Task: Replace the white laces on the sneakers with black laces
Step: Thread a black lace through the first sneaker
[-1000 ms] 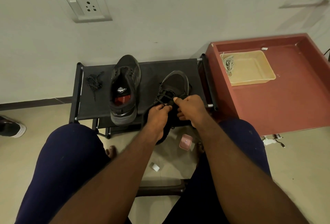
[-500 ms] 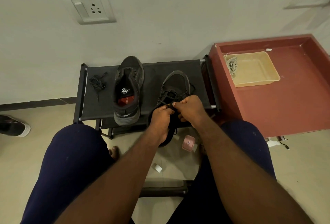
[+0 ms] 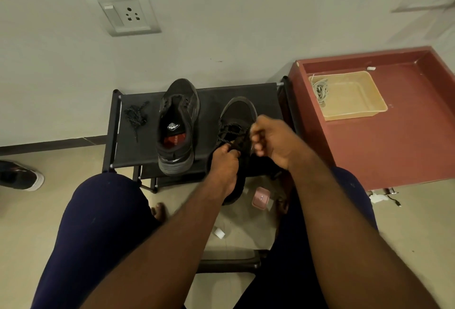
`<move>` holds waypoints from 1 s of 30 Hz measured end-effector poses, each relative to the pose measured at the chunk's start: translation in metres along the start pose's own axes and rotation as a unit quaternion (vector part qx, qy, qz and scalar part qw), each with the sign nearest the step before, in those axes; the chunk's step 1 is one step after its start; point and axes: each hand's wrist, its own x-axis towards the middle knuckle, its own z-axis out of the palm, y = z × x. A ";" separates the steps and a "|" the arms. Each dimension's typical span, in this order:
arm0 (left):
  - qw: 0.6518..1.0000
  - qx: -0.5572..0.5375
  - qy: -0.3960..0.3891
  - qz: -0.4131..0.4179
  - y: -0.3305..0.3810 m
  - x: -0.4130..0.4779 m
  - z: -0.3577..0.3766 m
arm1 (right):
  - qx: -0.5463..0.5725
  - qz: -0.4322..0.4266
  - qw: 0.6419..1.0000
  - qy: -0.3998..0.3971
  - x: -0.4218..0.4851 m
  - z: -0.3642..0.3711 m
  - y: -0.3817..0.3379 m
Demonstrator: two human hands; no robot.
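Two black sneakers stand on a low black rack [image 3: 266, 91]. The left sneaker [image 3: 177, 126] has no lace and shows its insole. The right sneaker [image 3: 237, 121] carries a black lace [image 3: 230, 132] threaded partway through its eyelets. My left hand [image 3: 225, 165] rests on this sneaker's tongue and pinches the lace. My right hand [image 3: 273, 140] is lifted to the sneaker's right side, fingers closed on a lace end, blurred. A spare black lace [image 3: 135, 116] lies bunched at the rack's left end. White laces [image 3: 320, 90] lie in a beige tray [image 3: 357, 111].
The beige tray sits inside a red box [image 3: 398, 146] to the right of the rack. Another shoe [image 3: 21, 175] lies on the floor at far left. A small pink object [image 3: 260, 197] and paper scraps lie on the floor between my knees.
My right hand has moved up and to the right, away from my left hand, drawing the lace end outward. My left hand stays on the sneaker.
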 end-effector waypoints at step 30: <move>0.821 0.519 0.077 0.225 0.055 -0.025 -0.046 | -0.394 -0.026 0.911 0.116 0.040 0.005 0.047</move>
